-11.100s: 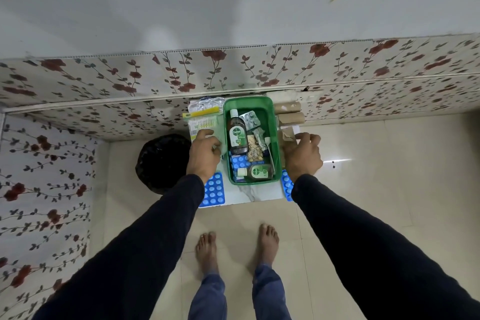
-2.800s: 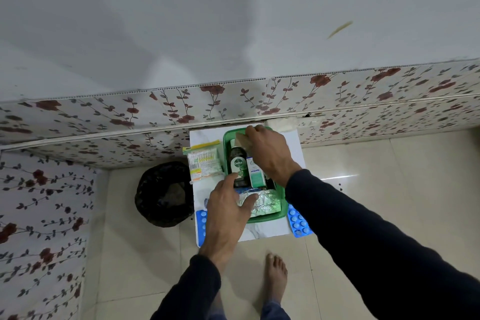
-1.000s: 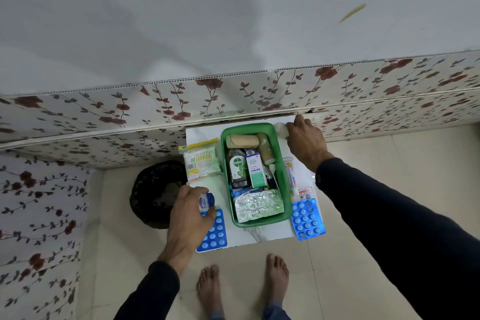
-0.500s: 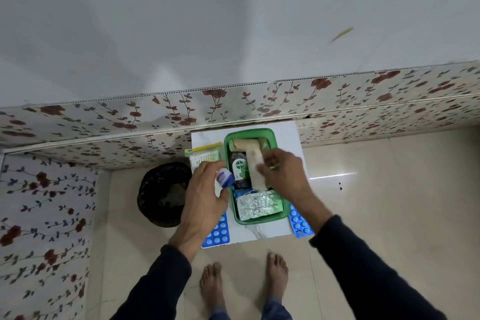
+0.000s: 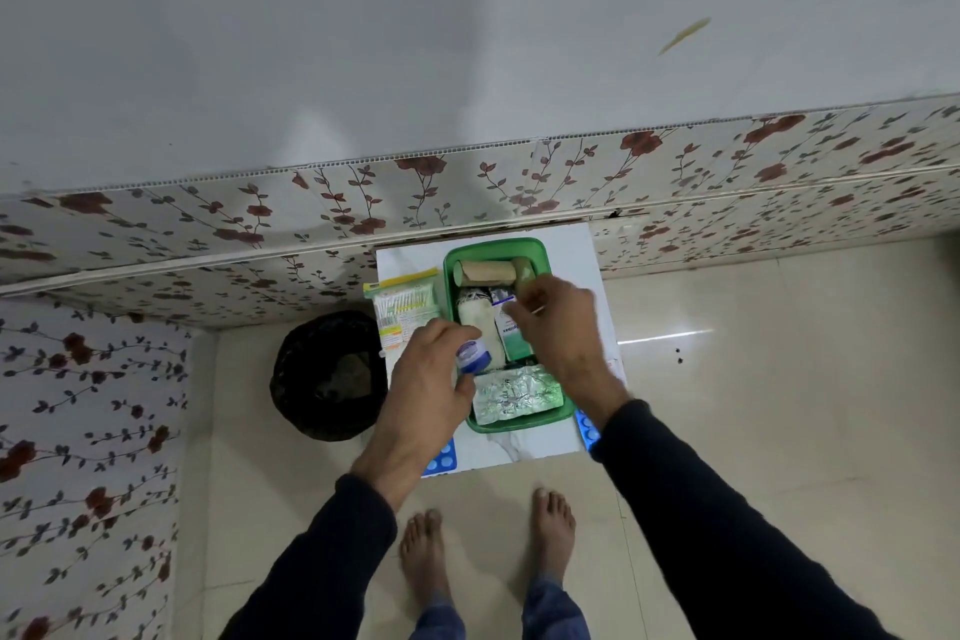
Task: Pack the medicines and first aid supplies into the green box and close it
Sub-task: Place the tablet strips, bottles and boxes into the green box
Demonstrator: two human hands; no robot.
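The green box (image 5: 496, 248) stands open on a small white table (image 5: 587, 250) against the wall. Inside lie a brown bandage roll (image 5: 485, 272), a white gauze roll (image 5: 480, 322), a white and green carton (image 5: 506, 330) and a silver blister pack (image 5: 517, 392). My left hand (image 5: 426, 390) hovers at the box's left rim, shut on a small blue-capped jar (image 5: 472, 358). My right hand (image 5: 561, 327) is over the box's right half, fingers loosely curled above the carton, holding nothing I can make out. A cotton swab packet (image 5: 402, 307) lies left of the box.
Blue blister sheets (image 5: 441, 460) poke out at the table's front corners, one partly under my right sleeve (image 5: 587, 426). A black bin (image 5: 327, 374) sits on the floor left of the table. My bare feet (image 5: 485, 535) stand just before it. Flowered panels line the wall.
My right hand laid the white gauze roll in the box and now rests over the carton. My left hand carried the blue-capped jar right, to the box's left rim.
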